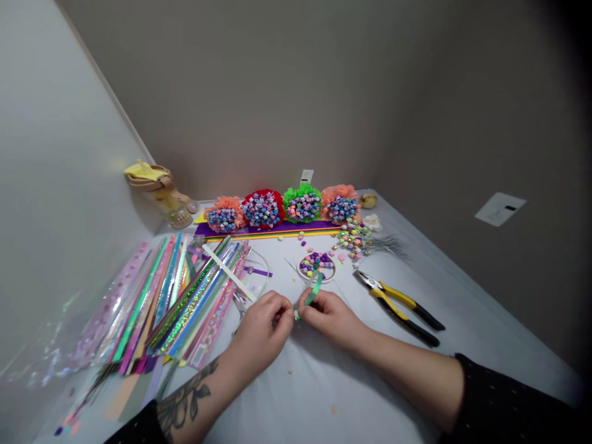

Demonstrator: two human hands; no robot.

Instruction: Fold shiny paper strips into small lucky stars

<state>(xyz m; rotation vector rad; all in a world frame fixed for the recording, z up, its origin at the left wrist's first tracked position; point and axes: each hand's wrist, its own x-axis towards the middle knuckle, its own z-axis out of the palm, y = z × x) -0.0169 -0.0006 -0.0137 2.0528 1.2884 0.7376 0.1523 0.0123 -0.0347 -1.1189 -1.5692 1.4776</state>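
The green paper strip (315,288) is in front of the person, above the bench (305,394), between the two hands and just on the near side of the round bowl (334,269) with small folded stars (319,258). The grip of the right hand (326,312) is closed: thumb and index finger are clamped on the strip, and its free part rises in a curve above these fingers. The left hand (272,317) has its fingers bent inward and its fingertips very near the small pale lower end, but I cannot tell if they pinch it, because the fingers hide this place. In my judgement the strip is very light, so its weight asks nothing from the hands; it is thin and flexible, but with a little spring, because it keeps its arc without support. The surface has a slight shine, so it may slide a little between dry fingertips. It is probably easy to crease or to tear if it is pulled hard or pressed flat by mistake. The best place to hold seems to be near the lower end, across the width, with soft pads of thumb and index finger, while the long part stays free. The combination pliers (398,308), lying to the right, look much too hard for such a delicate thing.
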